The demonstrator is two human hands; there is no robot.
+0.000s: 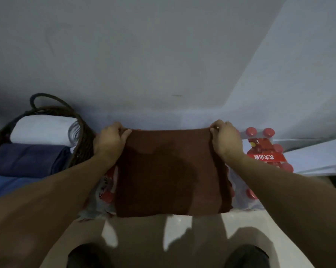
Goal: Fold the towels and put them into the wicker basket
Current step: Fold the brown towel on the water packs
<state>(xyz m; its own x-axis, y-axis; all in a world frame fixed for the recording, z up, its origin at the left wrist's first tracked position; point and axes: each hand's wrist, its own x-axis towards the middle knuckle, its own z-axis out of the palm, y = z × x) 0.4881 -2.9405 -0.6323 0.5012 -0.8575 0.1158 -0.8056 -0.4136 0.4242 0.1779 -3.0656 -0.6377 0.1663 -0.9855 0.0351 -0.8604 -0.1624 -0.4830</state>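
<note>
the brown towel (171, 171) hangs doubled between the fingers, pinched at its two top corners: left hand (110, 141) curled round one, right hand (226, 138) round the other. keep both corners level and taut, so the next fold lands square. just beyond the left fingers, the wicker basket (82, 132) already holds a white towel (43, 130) and a blue towel (28, 159). bottled water (263, 149) sits past the right fingers.

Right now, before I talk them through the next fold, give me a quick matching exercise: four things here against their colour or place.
Things:
1. held towel
2. top towel in basket
3. bottle caps
4. basket

Descriptions:
A. white
B. far left
C. red, at right
D. dark brown-red, between both hands

Pairs: 1-D, 2-A, 3-C, 4-B
</note>
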